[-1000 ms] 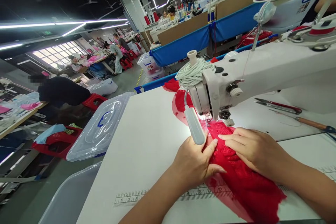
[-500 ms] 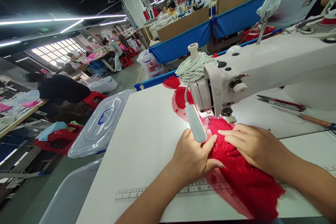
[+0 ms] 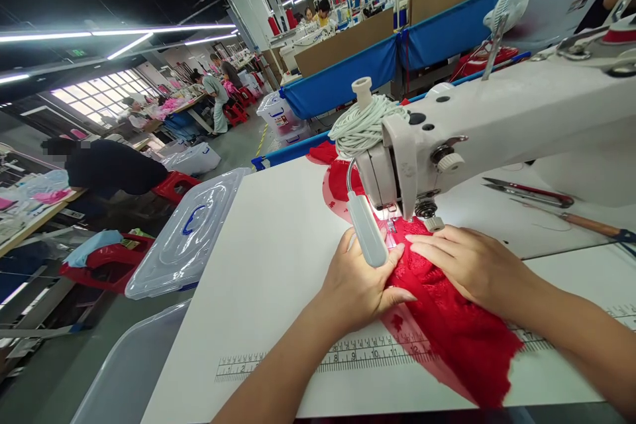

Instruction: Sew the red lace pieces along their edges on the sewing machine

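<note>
Red lace fabric [image 3: 462, 338] with a sheer edge runs under the presser foot [image 3: 391, 225] of a white sewing machine [image 3: 527, 112] and hangs over the table's front edge. My left hand [image 3: 360, 285] lies on the fabric's left side, thumb spread from the fingers; a grey lamp [image 3: 368, 228] hides part of it. Flat on the lace just right of the foot rests my right hand [image 3: 462, 262], its fingers stretched toward the needle area. Both hands press on the cloth without gripping it. Behind the foot, more red fabric [image 3: 342, 179] lies on the table.
Thread snips [image 3: 529, 192] and a wooden-handled tool [image 3: 591, 223] lie right, beneath the machine arm. A ruler [image 3: 368, 354] is printed along the white table [image 3: 248, 265]. Lidded plastic boxes [image 3: 193, 232] stand left. Several people work farther back.
The fabric's tail at the front edge has shifted slightly up and left. Both hands have kept nearly the same place on it, moving slightly with the view.
</note>
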`<state>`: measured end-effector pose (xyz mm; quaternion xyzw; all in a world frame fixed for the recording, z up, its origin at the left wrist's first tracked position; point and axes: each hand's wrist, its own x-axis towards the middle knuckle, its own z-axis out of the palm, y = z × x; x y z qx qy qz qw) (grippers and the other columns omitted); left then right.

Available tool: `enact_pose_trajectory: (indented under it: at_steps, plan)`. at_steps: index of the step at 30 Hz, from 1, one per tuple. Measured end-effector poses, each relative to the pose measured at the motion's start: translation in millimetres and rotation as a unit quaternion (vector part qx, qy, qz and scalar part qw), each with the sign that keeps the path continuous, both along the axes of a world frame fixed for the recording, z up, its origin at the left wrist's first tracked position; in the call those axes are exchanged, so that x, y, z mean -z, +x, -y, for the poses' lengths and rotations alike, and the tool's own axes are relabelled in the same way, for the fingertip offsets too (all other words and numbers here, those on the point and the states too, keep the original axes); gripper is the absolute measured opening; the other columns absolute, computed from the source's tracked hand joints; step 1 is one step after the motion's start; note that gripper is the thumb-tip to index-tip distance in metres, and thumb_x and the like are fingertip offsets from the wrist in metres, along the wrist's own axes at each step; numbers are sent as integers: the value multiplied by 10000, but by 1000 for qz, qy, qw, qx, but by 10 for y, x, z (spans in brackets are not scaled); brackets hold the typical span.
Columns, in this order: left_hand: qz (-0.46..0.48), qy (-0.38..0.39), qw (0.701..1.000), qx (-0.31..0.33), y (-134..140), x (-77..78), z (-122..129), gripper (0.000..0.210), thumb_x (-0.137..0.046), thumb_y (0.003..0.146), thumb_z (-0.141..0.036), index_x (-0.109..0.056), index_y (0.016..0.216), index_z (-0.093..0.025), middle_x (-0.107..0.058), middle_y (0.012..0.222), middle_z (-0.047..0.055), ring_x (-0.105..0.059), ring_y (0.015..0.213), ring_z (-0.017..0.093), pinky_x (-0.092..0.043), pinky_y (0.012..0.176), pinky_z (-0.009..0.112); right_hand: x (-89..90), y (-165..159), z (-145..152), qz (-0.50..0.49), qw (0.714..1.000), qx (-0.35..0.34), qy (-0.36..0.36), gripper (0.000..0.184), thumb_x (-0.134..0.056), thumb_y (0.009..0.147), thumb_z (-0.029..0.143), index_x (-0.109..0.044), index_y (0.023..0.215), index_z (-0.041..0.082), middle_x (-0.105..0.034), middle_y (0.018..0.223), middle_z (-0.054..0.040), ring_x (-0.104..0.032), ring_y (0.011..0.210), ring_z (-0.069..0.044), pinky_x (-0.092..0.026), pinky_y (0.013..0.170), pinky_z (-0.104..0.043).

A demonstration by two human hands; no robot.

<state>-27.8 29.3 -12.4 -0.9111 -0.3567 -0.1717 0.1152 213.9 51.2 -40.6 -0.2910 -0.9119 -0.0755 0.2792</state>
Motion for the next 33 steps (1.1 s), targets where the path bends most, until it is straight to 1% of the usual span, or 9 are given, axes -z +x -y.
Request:
enact_pose_trajectory:
  at_steps: [3,5,7,9,12,16,19,27,33]
  plan:
    - [5,-27,998,50,15,-17,-26,781,-186,1018,-656,-680,1180,-73,-672,1104,203,-617,1022,299,-508,913,466,10,6,19,-6,1000,-29,-1,489,-399,788,-77,-669,1124,154,-706,1245,-76,-579,958,-215,-480,791,-358]
    - [-13,-66,995,72,33,-29,-19,685,-208,1051,-580,-694,1064,-98,-669,944,140,-633,859,244,-539,774,390,13,16,32,-5,999,-51,-14,395,-413,877,-16,-679,1097,176,-730,1169,-68,-586,955,-210,-464,799,-365]
    - [-24,-83,994,64,58,-43,7,601,-211,1076,-483,-683,960,-129,-628,818,84,-602,720,203,-519,643,337,14,22,39,-7,998,-54,-25,347,-422,930,41,-688,1091,197,-748,1052,-58,-594,945,-206,-453,809,-366]
    - [-20,-77,996,34,86,-59,42,588,-199,1079,-462,-668,991,-119,-619,807,83,-594,689,201,-503,583,322,17,24,40,-14,999,-45,-28,349,-418,939,48,-693,1082,210,-747,993,-52,-595,936,-205,-445,809,-363]
    - [-12,-64,998,9,122,-82,94,682,-165,1063,-544,-643,1149,-65,-651,876,120,-630,730,218,-536,594,331,30,17,34,-28,999,-40,-18,348,-420,923,28,-694,1048,205,-741,963,-55,-590,915,-205,-440,798,-359]
    - [-18,-44,999,9,133,-78,151,844,-92,1020,-635,-662,1189,-37,-694,1065,209,-687,843,254,-584,666,356,53,11,26,-32,999,-35,-11,361,-441,876,-5,-691,1032,204,-734,957,-62,-590,914,-208,-439,788,-356]
    - [-19,-17,1000,8,127,-50,189,884,-108,1002,-667,-667,1222,-19,-684,1198,249,-693,978,305,-595,706,382,62,12,23,-37,999,-34,-15,403,-429,831,-38,-691,1019,203,-736,959,-62,-590,912,-208,-442,786,-358]
    - [3,16,1000,-8,171,-7,230,866,-155,994,-695,-693,1205,-50,-712,1184,203,-687,981,301,-570,750,392,47,30,11,-58,997,-47,-37,482,-419,714,-91,-684,1008,183,-744,1031,-53,-580,929,-212,-443,793,-363]
    - [11,40,999,-23,189,-6,201,830,-153,1019,-657,-709,1170,-59,-736,1108,177,-673,953,284,-538,776,387,44,36,-11,-46,998,-40,-22,429,-413,767,-78,-680,986,175,-743,1055,-69,-578,927,-218,-449,777,-358]
